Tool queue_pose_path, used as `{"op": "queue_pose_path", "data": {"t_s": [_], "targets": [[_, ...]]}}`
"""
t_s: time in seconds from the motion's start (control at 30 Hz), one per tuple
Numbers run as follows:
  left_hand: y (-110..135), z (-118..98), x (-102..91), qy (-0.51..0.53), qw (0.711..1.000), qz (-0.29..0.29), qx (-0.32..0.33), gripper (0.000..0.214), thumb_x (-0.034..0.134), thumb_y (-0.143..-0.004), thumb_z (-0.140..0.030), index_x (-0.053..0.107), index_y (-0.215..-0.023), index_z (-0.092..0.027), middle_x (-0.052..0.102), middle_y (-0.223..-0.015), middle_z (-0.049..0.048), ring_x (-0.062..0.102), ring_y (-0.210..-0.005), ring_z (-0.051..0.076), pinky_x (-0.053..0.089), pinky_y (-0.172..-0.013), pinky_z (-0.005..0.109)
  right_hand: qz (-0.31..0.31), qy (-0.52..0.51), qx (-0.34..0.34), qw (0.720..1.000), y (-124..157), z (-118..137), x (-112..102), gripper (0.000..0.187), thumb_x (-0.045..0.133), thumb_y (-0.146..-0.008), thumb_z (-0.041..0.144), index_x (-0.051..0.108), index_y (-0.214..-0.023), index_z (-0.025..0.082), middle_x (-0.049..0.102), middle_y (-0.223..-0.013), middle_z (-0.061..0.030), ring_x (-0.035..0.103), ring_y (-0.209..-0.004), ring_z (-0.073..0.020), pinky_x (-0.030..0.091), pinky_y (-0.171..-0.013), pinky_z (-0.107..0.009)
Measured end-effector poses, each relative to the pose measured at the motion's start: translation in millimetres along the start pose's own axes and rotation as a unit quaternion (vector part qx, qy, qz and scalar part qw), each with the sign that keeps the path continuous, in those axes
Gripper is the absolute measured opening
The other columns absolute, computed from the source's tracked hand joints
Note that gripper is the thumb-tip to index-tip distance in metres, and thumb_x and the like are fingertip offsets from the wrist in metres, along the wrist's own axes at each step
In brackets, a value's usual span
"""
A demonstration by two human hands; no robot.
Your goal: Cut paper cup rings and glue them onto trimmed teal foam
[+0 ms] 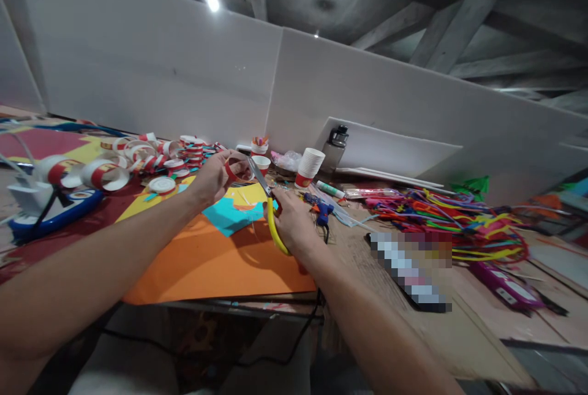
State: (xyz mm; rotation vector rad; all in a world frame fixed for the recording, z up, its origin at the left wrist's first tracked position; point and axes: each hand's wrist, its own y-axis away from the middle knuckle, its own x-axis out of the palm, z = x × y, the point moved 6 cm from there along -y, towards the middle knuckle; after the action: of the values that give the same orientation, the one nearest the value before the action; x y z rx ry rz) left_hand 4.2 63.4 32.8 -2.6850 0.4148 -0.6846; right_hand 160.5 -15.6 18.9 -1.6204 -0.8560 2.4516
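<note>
My left hand (215, 177) is closed on a red-and-white paper cup ring (234, 169), held up over the table. My right hand (294, 220) grips yellow-handled scissors (271, 211). Their blades point up and left, and the tips meet the ring. Both hands hover above an orange paper sheet (215, 266) with a teal cut piece (227, 214) and a yellow sheet (138, 205) lying on it.
A pile of cut cup rings (151, 159) lies at the left by a blue-and-white device (50, 211). A paper cup stack (309, 168), a dark bottle (334, 147), a blue glue gun (321, 211) and tangled coloured pipe cleaners (459, 220) sit right. White boards wall the back.
</note>
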Motion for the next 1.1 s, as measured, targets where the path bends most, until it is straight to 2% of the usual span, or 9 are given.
{"op": "queue_pose_path", "data": {"t_s": [0.57,0.77,0.97,1.1], "targets": [[0.4,-5.3,1.8,-0.027,0.999,0.029,0.022,0.013,0.078,-0.066,-0.019,0.068,-0.069,-0.011,0.060,-0.064,0.0016,0.057,-0.059,0.009,0.048,-0.060,0.021,-0.006,0.023,-0.021,0.999,0.4,-1.1,-0.7,0.027,0.052,-0.087,0.024,0.063,-0.110,0.018,0.065,-0.099,-0.0105,0.060,-0.088,-0.0219,0.044,-0.076,-0.029],[-2.6,-2.8,-2.9,-0.037,0.997,0.068,-0.009,0.013,0.077,-0.069,-0.020,0.069,-0.073,-0.010,0.063,-0.069,0.0038,0.058,-0.063,0.010,0.048,-0.061,0.020,-0.001,0.031,-0.018,0.999,2.0,-1.2,-2.7,0.029,0.053,-0.087,0.024,0.062,-0.113,0.016,0.066,-0.100,-0.0109,0.060,-0.087,-0.0223,0.043,-0.074,-0.030],[-1.7,3.6,-3.8,-0.050,0.993,0.091,-0.054,0.018,0.077,-0.069,-0.021,0.070,-0.080,-0.009,0.063,-0.073,0.0050,0.061,-0.067,0.012,0.051,-0.064,0.022,-0.010,0.052,-0.009,0.999,5.1,1.4,-9.3,0.032,0.053,-0.087,0.030,0.061,-0.116,0.020,0.063,-0.108,-0.0104,0.061,-0.087,-0.0221,0.041,-0.068,-0.028],[-2.0,2.4,-4.6,-0.040,0.994,0.091,-0.051,0.020,0.080,-0.065,-0.020,0.069,-0.078,-0.009,0.062,-0.071,0.0040,0.061,-0.065,0.012,0.051,-0.064,0.023,-0.007,0.064,-0.004,0.998,5.5,1.1,-9.1,0.032,0.052,-0.088,0.030,0.061,-0.117,0.021,0.064,-0.107,-0.0099,0.061,-0.087,-0.0224,0.041,-0.067,-0.028]]}}
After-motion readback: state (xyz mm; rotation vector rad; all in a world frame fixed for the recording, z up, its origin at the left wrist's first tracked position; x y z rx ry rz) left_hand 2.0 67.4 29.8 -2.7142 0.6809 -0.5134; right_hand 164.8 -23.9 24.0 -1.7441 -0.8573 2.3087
